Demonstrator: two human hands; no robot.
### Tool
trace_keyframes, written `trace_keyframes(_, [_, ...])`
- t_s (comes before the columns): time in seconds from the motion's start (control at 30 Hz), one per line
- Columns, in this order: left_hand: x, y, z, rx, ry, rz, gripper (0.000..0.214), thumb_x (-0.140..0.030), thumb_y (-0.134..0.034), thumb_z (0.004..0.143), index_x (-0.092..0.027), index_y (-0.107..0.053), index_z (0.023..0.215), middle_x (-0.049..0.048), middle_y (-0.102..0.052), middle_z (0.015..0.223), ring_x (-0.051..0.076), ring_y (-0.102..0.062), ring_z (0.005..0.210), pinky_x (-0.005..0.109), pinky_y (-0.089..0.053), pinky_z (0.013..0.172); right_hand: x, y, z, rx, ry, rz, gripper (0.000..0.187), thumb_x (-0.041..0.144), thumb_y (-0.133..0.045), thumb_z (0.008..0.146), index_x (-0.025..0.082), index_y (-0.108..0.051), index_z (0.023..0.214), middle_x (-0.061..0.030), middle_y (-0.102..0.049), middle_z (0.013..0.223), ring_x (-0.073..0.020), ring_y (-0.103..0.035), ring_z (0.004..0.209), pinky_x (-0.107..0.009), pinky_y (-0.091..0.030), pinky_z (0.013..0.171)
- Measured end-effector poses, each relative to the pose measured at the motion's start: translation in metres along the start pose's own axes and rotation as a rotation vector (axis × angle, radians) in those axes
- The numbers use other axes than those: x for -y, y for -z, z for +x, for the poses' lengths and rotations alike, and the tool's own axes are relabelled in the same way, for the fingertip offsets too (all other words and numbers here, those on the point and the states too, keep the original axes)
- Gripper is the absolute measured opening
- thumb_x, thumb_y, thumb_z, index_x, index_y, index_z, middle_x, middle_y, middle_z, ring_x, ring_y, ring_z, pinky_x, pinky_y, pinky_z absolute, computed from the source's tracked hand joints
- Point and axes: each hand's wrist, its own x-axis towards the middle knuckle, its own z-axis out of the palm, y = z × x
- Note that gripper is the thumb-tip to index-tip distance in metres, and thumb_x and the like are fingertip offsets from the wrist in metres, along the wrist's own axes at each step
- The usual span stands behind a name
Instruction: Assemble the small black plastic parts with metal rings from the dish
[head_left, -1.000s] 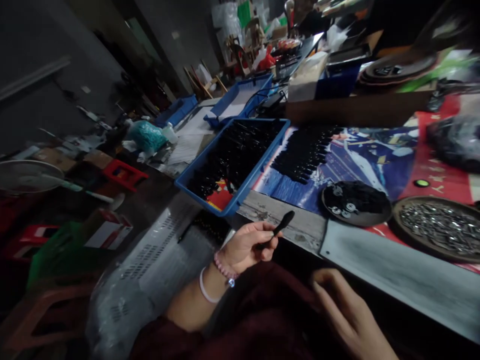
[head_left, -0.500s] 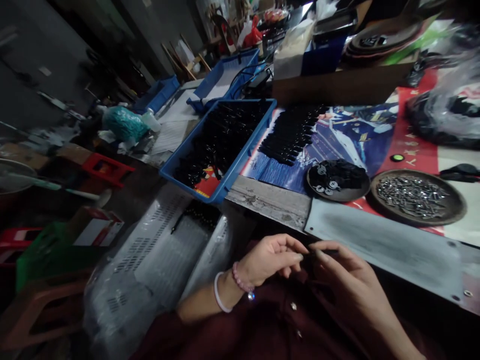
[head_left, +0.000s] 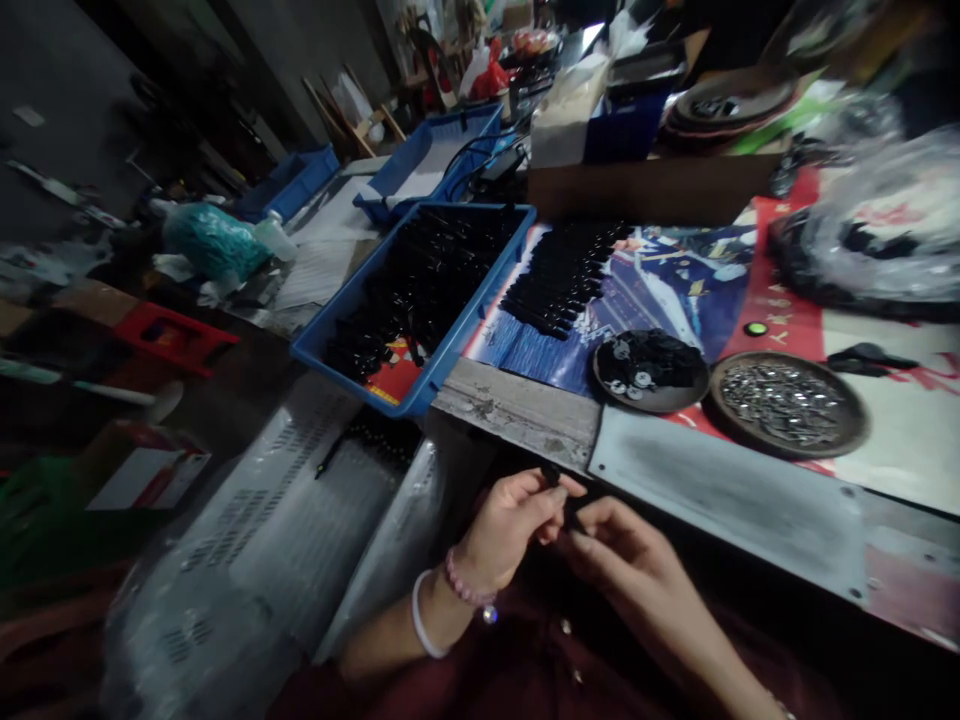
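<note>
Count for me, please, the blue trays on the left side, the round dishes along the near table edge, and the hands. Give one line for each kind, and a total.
Blue trays: 3
Round dishes along the near edge: 2
Hands (left hand, right hand): 2
Total: 7

Left hand (head_left: 510,525) beside right hand (head_left: 637,550) before the table (head_left: 517,412), tray (head_left: 433,385) behind to left, two dishes (head_left: 853,420) to right.

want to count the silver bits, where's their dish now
In the head view, the dish of silver bits sits right of centre, just right of the dish of black pieces, beyond the pale plate.
</note>
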Motion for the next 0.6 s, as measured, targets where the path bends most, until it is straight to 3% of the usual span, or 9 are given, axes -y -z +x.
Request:
trace_keyframes(0.1, [-0.005,0.002,-0.005,-0.008,-0.067,0.195,0.019,-0.034,-0.064,0.090,-0.017,-0.071,0.094,-0.0015,-0.059,0.070,0.009,-0.050,0.063,0.019,-0.039,0.061,0.006,0.008,-0.002,0.092,0.113,-0.356,0.021,0.036,-0.063,0.093,0.019,-0.063,0.104,-0.0055,-0.068,0.100,-0.0214,-0.063,0.092,-0.032,-0.050,0.083])
trace_keyframes(0.2, [-0.009,0.008,-0.006,-0.012,-0.205,0.466,0.020,-0.037,-0.056,0.095,-0.021,-0.068,0.093,0.0002,-0.061,0.087,0.013,-0.055,0.076,0.021,-0.042,0.070,0.022,0.029,-0.007,0.005,0.206,-0.599,0.026,0.038,-0.061,0.094,0.021,-0.061,0.114,-0.0058,-0.068,0.105,-0.0218,-0.063,0.095,-0.031,-0.050,0.084])
trace_keyframes(0.27, [-0.008,0.012,-0.005,0.011,-0.259,0.534,0.023,-0.039,-0.052,0.096,-0.021,-0.066,0.091,0.0012,-0.062,0.092,0.015,-0.057,0.084,0.021,-0.043,0.076,0.037,0.047,-0.014,-0.101,0.282,-0.675,0.019,0.039,-0.055,0.097,0.021,-0.063,0.097,-0.0030,-0.067,0.088,-0.0188,-0.063,0.081,-0.028,-0.049,0.073])
trace_keyframes(0.37, [-0.002,0.014,-0.005,0.079,-0.159,0.562,0.028,-0.044,-0.051,0.096,-0.021,-0.065,0.088,0.0007,-0.064,0.085,0.015,-0.060,0.082,0.020,-0.046,0.076,0.064,0.073,-0.032,-0.337,0.385,-0.710,0.025,0.037,-0.049,0.100,0.022,-0.060,0.084,0.0009,-0.059,0.070,-0.0149,-0.058,0.064,-0.025,-0.045,0.062])
trace_keyframes(0.47, [0.005,0.016,-0.008,0.115,-0.085,0.580,0.032,-0.049,-0.050,0.095,-0.022,-0.066,0.087,0.0009,-0.069,0.082,0.016,-0.064,0.080,0.019,-0.049,0.075,0.091,0.097,-0.054,-0.617,0.465,-0.680,0.014,0.036,-0.057,0.096,0.025,-0.059,0.103,-0.0003,-0.064,0.087,-0.0151,-0.062,0.073,-0.024,-0.049,0.069])
trace_keyframes(0.53, [0.010,0.018,-0.008,0.127,-0.142,0.631,0.033,-0.050,-0.051,0.094,-0.023,-0.068,0.090,0.0010,-0.071,0.080,0.016,-0.068,0.079,0.018,-0.052,0.074,0.109,0.119,-0.068,-0.733,0.509,-0.726,0.021,0.038,-0.063,0.091,0.026,-0.059,0.108,-0.0024,-0.067,0.097,-0.0167,-0.064,0.081,-0.025,-0.051,0.074])
trace_keyframes(0.6, [0.012,0.022,-0.005,0.131,-0.257,0.731,0.032,-0.049,-0.051,0.094,-0.024,-0.071,0.091,0.0008,-0.073,0.077,0.016,-0.070,0.074,0.017,-0.054,0.071,0.129,0.149,-0.079,-0.813,0.517,-0.856,0.022,0.041,-0.066,0.087,0.024,-0.064,0.102,-0.0038,-0.069,0.092,-0.0189,-0.065,0.082,-0.026,-0.052,0.076])
